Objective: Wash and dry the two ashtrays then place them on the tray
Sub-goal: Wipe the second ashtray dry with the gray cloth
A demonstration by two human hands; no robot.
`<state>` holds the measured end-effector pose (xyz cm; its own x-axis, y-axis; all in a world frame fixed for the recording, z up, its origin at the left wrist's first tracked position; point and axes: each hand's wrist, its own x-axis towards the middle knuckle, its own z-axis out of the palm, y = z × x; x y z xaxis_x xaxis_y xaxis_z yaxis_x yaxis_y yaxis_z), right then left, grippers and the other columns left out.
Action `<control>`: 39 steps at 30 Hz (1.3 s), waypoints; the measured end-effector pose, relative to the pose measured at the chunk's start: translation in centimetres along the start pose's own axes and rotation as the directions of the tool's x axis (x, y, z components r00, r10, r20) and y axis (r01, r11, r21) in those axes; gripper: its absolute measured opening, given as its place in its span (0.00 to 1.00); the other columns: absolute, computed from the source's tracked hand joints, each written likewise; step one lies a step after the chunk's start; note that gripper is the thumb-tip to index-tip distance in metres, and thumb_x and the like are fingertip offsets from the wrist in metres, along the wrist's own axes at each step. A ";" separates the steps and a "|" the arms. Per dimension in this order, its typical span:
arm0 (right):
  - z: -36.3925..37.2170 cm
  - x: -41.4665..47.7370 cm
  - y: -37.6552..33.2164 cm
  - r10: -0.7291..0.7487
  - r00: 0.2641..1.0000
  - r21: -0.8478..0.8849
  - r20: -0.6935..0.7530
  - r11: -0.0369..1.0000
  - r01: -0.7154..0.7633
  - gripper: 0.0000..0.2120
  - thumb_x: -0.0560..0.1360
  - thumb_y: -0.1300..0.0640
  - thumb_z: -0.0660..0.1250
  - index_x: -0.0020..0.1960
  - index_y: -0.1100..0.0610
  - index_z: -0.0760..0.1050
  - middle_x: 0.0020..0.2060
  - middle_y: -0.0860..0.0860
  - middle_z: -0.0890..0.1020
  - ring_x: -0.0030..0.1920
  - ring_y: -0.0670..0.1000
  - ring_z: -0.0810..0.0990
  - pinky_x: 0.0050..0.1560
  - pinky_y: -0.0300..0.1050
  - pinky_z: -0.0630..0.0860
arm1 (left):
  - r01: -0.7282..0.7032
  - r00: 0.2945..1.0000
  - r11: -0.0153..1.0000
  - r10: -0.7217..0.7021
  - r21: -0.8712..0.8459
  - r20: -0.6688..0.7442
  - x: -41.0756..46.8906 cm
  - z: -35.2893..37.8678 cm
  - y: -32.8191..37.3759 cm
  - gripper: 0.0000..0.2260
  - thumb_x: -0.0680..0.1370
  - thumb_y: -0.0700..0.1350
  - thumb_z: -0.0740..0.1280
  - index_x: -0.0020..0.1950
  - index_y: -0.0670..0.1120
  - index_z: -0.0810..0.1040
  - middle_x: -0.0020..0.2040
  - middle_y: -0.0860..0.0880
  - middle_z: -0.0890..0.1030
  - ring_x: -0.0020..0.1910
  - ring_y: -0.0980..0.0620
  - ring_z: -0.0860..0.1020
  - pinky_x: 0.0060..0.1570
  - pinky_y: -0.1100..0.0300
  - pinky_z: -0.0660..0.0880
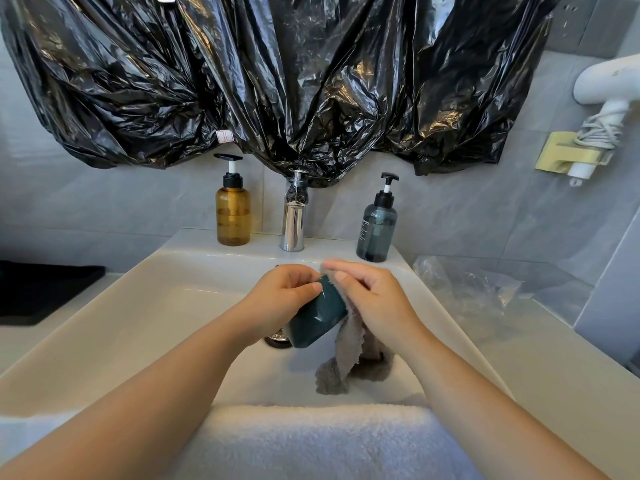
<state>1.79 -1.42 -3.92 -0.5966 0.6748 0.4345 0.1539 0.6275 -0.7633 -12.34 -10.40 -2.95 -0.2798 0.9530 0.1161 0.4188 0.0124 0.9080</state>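
Over the white sink (114, 306) my left hand (282, 299) grips a dark teal ashtray (317, 318), tilted on its side above the drain (277, 339). My right hand (372, 296) presses a grey cloth (346, 355) against the ashtray's right side; the cloth's loose end hangs down to the basin floor. Only one ashtray shows. A black tray-like slab (41, 289) lies on the counter at the far left.
A chrome tap (293, 220) stands behind the basin between an amber pump bottle (232, 213) and a blue-grey pump bottle (377, 230). A white towel (311, 441) drapes the sink's front edge. Clear plastic wrap (467, 289) lies at right. Black plastic sheeting (277, 81) hangs above.
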 end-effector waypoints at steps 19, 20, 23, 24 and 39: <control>0.7 1.0 1.7 0.404 0.913 0.279 0.049 0.873 -0.401 0.13 0.80 0.53 0.62 0.59 0.52 0.82 0.56 0.48 0.84 0.59 0.51 0.80 0.66 0.54 0.74 | 0.133 0.990 0.986 -0.128 -0.105 0.052 0.3 0.1 -0.1 0.10 0.80 0.51 0.62 0.51 0.48 0.80 0.50 0.44 0.83 0.54 0.42 0.80 0.60 0.48 0.74; 0.8 0.9 1.5 0.373 0.927 0.249 0.042 0.894 -0.371 0.13 0.80 0.54 0.61 0.60 0.52 0.82 0.57 0.47 0.83 0.60 0.50 0.80 0.66 0.52 0.74 | 0.142 0.989 0.985 -0.138 -0.094 0.051 0.3 0.1 -0.1 0.10 0.80 0.51 0.62 0.51 0.48 0.80 0.50 0.44 0.83 0.54 0.42 0.80 0.60 0.48 0.74; 0.6 0.7 1.0 0.289 0.957 0.214 0.003 0.935 -0.283 0.13 0.82 0.55 0.60 0.61 0.53 0.81 0.58 0.46 0.83 0.60 0.47 0.79 0.66 0.49 0.73 | 0.106 0.994 0.990 -0.104 -0.097 0.029 0.1 -0.1 -0.1 0.09 0.81 0.48 0.62 0.50 0.48 0.81 0.50 0.43 0.84 0.52 0.44 0.81 0.59 0.49 0.75; 0.5 0.7 1.0 0.282 0.959 0.209 -0.010 0.939 -0.274 0.14 0.82 0.54 0.60 0.61 0.53 0.81 0.58 0.47 0.83 0.60 0.47 0.79 0.66 0.49 0.74 | 0.085 0.996 0.990 -0.084 -0.113 0.021 0.0 -0.1 -0.1 0.09 0.81 0.46 0.62 0.51 0.47 0.81 0.51 0.42 0.84 0.51 0.44 0.81 0.57 0.49 0.75; 0.0 1.1 1.1 0.258 0.966 0.111 0.006 0.960 -0.257 0.15 0.82 0.51 0.59 0.64 0.50 0.79 0.61 0.46 0.81 0.63 0.48 0.77 0.69 0.49 0.71 | 0.038 0.999 0.994 -0.039 -0.106 -0.009 -0.1 -0.2 -0.1 0.10 0.82 0.42 0.60 0.52 0.46 0.81 0.49 0.44 0.84 0.51 0.44 0.81 0.54 0.52 0.77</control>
<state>1.31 0.02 -4.24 -0.5416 0.8113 0.2201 0.2135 0.3860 -0.8975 -12.56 -10.58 -2.99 -0.3038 0.9490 0.0841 0.3142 0.0165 0.9492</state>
